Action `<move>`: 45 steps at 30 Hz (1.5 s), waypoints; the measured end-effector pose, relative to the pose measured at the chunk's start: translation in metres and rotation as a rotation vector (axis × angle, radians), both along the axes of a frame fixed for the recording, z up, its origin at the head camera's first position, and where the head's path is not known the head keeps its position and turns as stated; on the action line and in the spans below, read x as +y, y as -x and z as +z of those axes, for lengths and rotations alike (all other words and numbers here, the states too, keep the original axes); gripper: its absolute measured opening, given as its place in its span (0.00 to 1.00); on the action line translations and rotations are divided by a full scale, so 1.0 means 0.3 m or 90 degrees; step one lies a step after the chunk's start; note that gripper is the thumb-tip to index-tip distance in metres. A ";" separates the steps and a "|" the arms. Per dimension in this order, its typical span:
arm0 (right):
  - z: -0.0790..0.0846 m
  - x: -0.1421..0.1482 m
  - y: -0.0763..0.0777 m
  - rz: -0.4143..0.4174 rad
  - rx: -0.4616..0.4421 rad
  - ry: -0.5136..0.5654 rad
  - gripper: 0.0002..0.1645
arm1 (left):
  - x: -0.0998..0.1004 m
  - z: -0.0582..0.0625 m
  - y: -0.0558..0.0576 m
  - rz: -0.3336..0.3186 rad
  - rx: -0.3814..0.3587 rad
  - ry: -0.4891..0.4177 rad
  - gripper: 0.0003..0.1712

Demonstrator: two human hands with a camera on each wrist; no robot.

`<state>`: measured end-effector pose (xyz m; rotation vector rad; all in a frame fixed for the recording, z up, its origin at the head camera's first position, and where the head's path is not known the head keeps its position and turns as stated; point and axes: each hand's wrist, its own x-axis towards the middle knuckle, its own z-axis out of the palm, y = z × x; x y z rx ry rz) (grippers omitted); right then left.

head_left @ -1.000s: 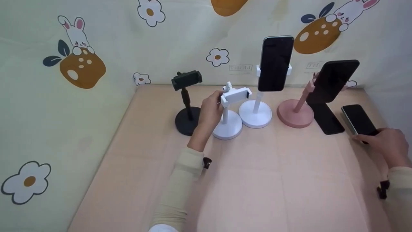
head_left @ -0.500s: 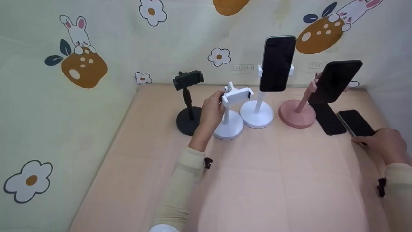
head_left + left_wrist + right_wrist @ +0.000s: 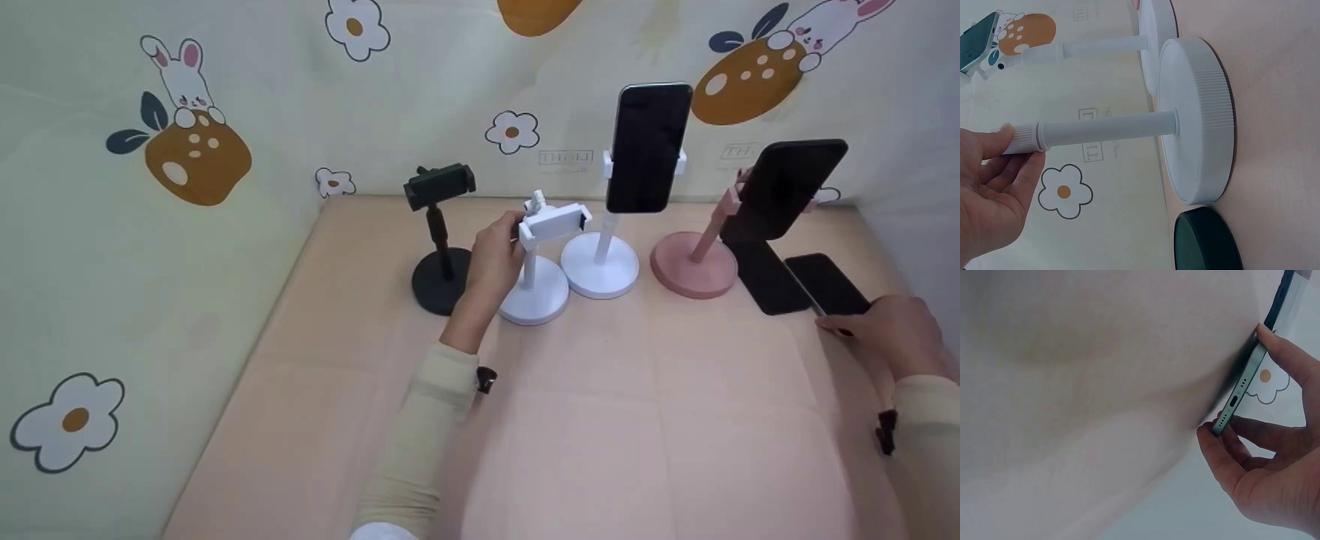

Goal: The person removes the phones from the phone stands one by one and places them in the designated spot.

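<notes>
My left hand [image 3: 495, 259] grips the ribbed collar at the top of the white phone stand's post [image 3: 1109, 128]. That stand's clamp [image 3: 555, 223] holds no phone, and its round base [image 3: 534, 296] sits on the table. At the far right, my right hand [image 3: 904, 334] pinches a phone [image 3: 827, 283] by its side edges, thumb on one side and fingers on the other. The right wrist view shows this phone's pale green end [image 3: 1234, 401] with its charging port, low over the table. Just left of it, a second dark phone [image 3: 769, 277] lies flat behind the pink stand.
A black stand [image 3: 439, 281] with an unfilled clamp stands left of my left hand. A second white stand [image 3: 600, 266] bears an upright phone [image 3: 649, 148]. The pink stand [image 3: 694, 266] bears a tilted phone [image 3: 784, 187]. A patterned wall covering [image 3: 420, 90] rises behind.
My right hand has moved the pinched phone a little to the left, close beside the flat dark phone. My left hand keeps its grip on the white stand. The view has shifted slightly.
</notes>
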<state>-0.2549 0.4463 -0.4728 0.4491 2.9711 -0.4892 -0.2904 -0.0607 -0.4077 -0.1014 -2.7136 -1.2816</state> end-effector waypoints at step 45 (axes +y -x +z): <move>-0.002 0.002 -0.039 0.010 -0.004 0.008 0.43 | -0.001 -0.003 -0.002 -0.006 0.020 -0.025 0.22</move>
